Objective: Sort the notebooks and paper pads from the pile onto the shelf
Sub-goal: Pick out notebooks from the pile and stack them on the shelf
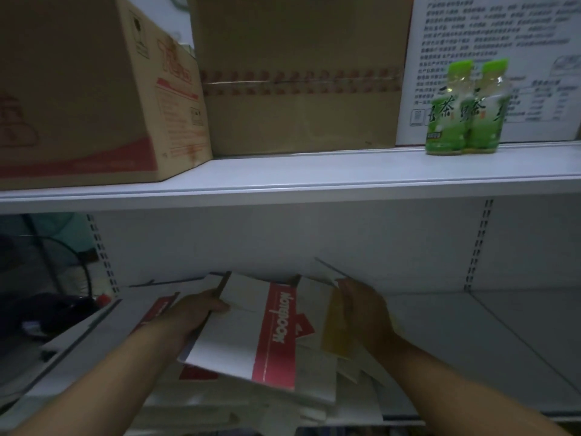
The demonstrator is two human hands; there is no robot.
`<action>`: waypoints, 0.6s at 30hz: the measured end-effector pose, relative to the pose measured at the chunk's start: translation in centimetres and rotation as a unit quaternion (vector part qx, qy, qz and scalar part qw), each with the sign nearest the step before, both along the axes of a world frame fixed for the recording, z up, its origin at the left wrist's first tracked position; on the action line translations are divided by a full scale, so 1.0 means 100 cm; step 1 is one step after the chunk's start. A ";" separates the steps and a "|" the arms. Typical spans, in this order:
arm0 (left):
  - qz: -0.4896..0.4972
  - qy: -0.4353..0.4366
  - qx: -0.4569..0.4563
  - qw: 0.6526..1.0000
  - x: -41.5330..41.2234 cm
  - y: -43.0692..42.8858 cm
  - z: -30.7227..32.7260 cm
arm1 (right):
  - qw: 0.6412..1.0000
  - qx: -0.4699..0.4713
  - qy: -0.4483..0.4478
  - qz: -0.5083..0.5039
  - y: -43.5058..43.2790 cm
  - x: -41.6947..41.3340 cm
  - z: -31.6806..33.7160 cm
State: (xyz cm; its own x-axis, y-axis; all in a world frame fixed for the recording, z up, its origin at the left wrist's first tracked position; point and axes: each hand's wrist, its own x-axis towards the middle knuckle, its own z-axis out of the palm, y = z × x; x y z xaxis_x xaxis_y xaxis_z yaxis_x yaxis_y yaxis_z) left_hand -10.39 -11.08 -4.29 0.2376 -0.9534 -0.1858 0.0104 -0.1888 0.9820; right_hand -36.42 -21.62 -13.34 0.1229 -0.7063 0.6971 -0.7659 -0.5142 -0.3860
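A white notebook with a red band (248, 335) lies tilted on top of the pile of notebooks and pads (317, 385) on the lower shelf (471, 335). My left hand (191, 313) grips its left edge, thumb on the cover. My right hand (364, 313) holds a yellow paper pad (334, 328) upright at the pile's right side. Another red and white notebook (157, 309) peeks out behind my left hand. White sheets stand against the back wall.
The upper shelf (314, 180) carries two cardboard boxes (78, 89) (298, 73), two green tea bottles (465, 111) and a printed notice (490, 42). A dark fan and dark objects (53, 297) sit left of the shelf upright. The lower shelf's right half is bare.
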 end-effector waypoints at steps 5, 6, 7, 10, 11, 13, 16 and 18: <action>-0.003 -0.010 0.004 1.000 0.016 0.003 -0.002 | 0.930 -0.149 0.046 0.331 0.047 0.038 0.025; -0.005 -0.009 0.008 1.000 0.023 0.003 -0.005 | 0.910 -0.172 0.074 0.369 0.052 0.048 0.024; -0.003 -0.017 0.009 1.000 0.029 0.005 -0.008 | 0.898 -0.174 0.094 0.394 0.055 0.057 0.023; -0.005 -0.051 0.008 0.999 0.056 0.014 -0.019 | 0.902 -0.102 0.143 0.395 0.051 0.073 0.018; 0.012 -0.035 -0.001 0.999 0.060 0.020 -0.017 | 0.916 -0.039 0.143 0.372 0.048 0.076 0.016; 0.041 0.010 -0.010 0.999 0.076 0.035 -0.015 | 0.924 0.143 0.169 0.312 0.046 0.078 0.014; 0.097 0.032 -0.009 0.995 0.100 0.054 -0.016 | 0.898 0.261 0.255 0.247 0.045 0.085 0.010; 0.119 0.036 -0.015 0.992 0.110 0.066 -0.015 | 0.892 0.260 0.270 0.254 0.051 0.094 0.017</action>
State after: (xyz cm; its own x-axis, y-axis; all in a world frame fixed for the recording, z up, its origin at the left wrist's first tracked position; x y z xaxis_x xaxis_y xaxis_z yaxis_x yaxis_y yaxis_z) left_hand 0.57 -4.52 -5.78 0.4434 -0.8777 -0.1820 0.1212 -0.1425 0.9824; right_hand -27.00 -16.49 -11.68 0.7372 -0.6748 0.0336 -0.6319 -0.7062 -0.3195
